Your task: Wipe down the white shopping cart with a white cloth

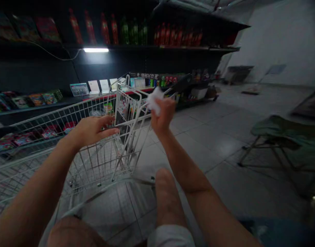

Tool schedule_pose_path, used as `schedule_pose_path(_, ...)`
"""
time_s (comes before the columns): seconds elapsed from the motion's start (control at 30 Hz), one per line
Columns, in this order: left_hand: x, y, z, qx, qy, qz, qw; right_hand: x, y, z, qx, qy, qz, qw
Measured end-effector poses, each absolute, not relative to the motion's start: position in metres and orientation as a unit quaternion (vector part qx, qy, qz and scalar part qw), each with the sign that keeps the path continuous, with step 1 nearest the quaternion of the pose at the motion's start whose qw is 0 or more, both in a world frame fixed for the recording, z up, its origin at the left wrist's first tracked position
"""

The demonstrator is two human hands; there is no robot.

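Head view gives me both bare hands raised in front of the wearer. The right hand (162, 115) is curled shut around a crumpled white wad (153, 100), which puffs out above the fingers; from here I cannot tell whether it is tissue or thin plastic. The left hand (92, 132) is open, its fingers (107, 120) loosely spread and slightly curved. It sits just beside the folded wire seat panel (128, 103) of a white wire shopping cart (57, 111), though I cannot tell whether the fingertips touch it. The wad is held above the cart's far end, near that panel. A dark item (121, 125) sits behind the wires, too dim for me to identify.

Beyond the cart, I see dark shelves (147, 49) carrying red and green plastic bottles (133, 32) up high, with glossy flat packets (36, 99) lower down, lit by a white strip light (95, 50). Smooth grey floor tiles (214, 144) run underfoot. To the right stands a folding chair (283, 137) with a green fabric seat on thin metal legs.
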State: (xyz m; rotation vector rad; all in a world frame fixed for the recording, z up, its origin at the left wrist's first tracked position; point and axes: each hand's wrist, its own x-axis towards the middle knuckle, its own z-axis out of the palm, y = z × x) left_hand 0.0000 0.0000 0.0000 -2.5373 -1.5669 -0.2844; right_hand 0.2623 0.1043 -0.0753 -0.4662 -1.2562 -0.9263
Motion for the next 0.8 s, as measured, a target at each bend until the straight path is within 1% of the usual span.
schedule_pose_path(0.07,0.018,0.013,0.000,-0.857,-0.512,-0.053,0.013,0.266,0.092,-0.090,-0.209,-0.689,-0.400,0.567)
schedule_pose_path(0.1,0.025,0.018,-0.001,-0.860,-0.508,-0.043,-0.018,0.270,0.088,-0.091,-0.218,-0.719,-0.390,0.532)
schedule_pose_path(0.13,0.029,0.023,-0.001,-0.860,-0.507,-0.039,-0.049,0.278,0.087,-0.088,-0.234,-0.731,-0.380,0.516)
schedule_pose_path(0.17,0.030,0.026,-0.002,-0.855,-0.510,-0.043,-0.090,0.287,0.089,-0.079,-0.265,-0.721,-0.366,0.525)
schedule_pose_path(0.23,0.026,0.031,-0.005,-0.841,-0.515,-0.070,-0.153,0.305,0.097,-0.053,-0.320,-0.645,-0.351,0.598)
schedule_pose_path(0.3,0.021,0.032,-0.006,-0.837,-0.512,-0.095,-0.171,0.311,0.106,-0.034,-0.328,-0.576,-0.341,0.667)
schedule_pose_path(0.37,0.018,0.033,-0.007,-0.837,-0.510,-0.101,-0.168,0.296,0.109,-0.041,-0.317,-0.576,-0.317,0.683)
schedule_pose_path(0.43,0.018,0.034,-0.007,-0.837,-0.510,-0.104,-0.168,0.264,0.100,-0.079,-0.314,-0.628,-0.288,0.651)
schedule_pose_path(0.57,0.019,0.037,-0.011,-0.823,-0.520,-0.118,-0.195,0.194,0.054,-0.201,-0.336,-0.719,-0.221,0.566)
schedule_pose_path(0.63,0.019,0.038,-0.012,-0.819,-0.518,-0.126,-0.212,0.177,0.029,-0.249,-0.352,-0.762,-0.141,0.525)
schedule_pose_path(0.7,0.019,0.039,-0.013,-0.818,-0.516,-0.130,-0.217,0.174,0.011,-0.275,-0.354,-0.783,-0.094,0.503)
schedule_pose_path(0.73,0.019,0.039,-0.014,-0.818,-0.517,-0.130,-0.215,0.176,0.007,-0.278,-0.351,-0.786,-0.086,0.502)
schedule_pose_path(0.8,0.019,0.039,-0.014,-0.818,-0.520,-0.129,-0.208,0.186,0.009,-0.270,-0.346,-0.784,-0.079,0.509)
